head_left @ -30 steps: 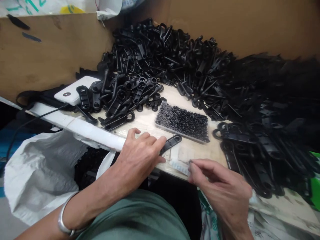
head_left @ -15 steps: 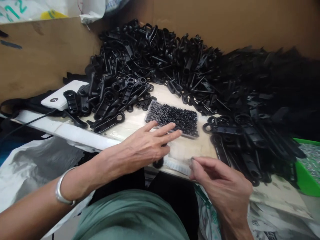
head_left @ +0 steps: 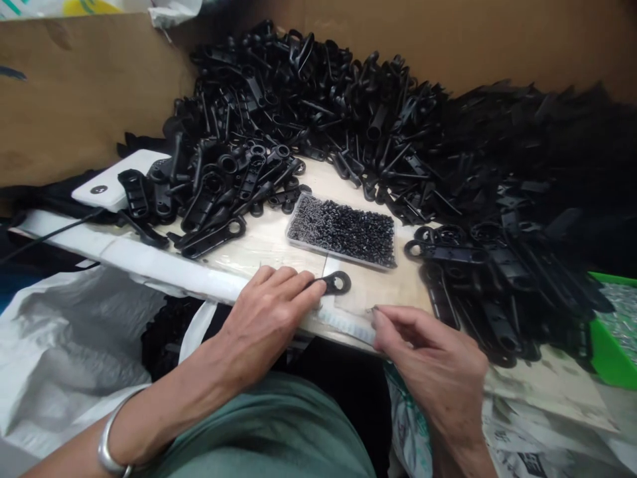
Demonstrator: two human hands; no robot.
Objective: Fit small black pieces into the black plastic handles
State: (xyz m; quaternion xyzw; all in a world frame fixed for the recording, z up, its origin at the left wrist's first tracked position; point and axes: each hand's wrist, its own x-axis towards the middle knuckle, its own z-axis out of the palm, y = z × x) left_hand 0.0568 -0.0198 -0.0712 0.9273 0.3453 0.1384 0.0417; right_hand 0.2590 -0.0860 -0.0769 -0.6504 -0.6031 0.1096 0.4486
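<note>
My left hand (head_left: 276, 305) is closed over a black plastic part (head_left: 340, 283) at the table's front edge. Its ring-shaped end sticks out past my fingertips, while the rest is hidden under the hand. To the right, my right hand (head_left: 423, 345) pinches a tiny dark piece (head_left: 371, 310) between thumb and forefinger, too small to name. Just beyond both hands lies a shallow clear box (head_left: 343, 259) filled with small dark pieces that look like screws.
A large heap of black plastic parts (head_left: 308, 99) covers the back of the table, with more parts (head_left: 462, 259) at right. A white device (head_left: 112, 182) with a cable lies left. A green bin (head_left: 610, 355) of small metal pieces stands far right. A white sack (head_left: 74, 338) hangs below left.
My left hand has drawn back from the box, its spread fingers closing over the black plastic part, whose ring end now shows. My right hand keeps its pinch, shifted slightly left.
</note>
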